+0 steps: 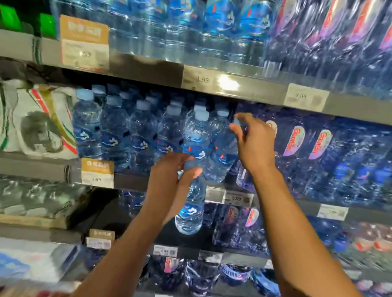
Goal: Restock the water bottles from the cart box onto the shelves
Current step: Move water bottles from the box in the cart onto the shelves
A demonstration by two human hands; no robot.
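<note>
Hanging by its neck from your left hand (171, 176), a clear plastic water bottle with a pale blue cap and blue label (190, 206) sits upright in front of the middle shelf's grey front edge (215, 194), its base down over the shelf below; your fingers and thumb are curled tight round the cap and neck, so that hand is holding the bottle. Your right hand (251, 141) is further in and higher, pinching the pale blue cap of a second clear water bottle (222, 156) that leans to the left at the right end of the row, its lower part on the middle shelf. Just left of it stands the row of matching clear bottles with pale blue caps (128, 132), several deep, upright and touching one another. Right of your right hand lie shrink-wrapped packs of dark blue bottles with pink and purple oval labels (325, 154), and similar packs show on the shelves above and below. White and orange price tags (97, 173) hang on the shelf edges. At the far left of the middle shelf sits a white wrapped pack with green and red stripes (32, 118), too blurred to read.
</note>
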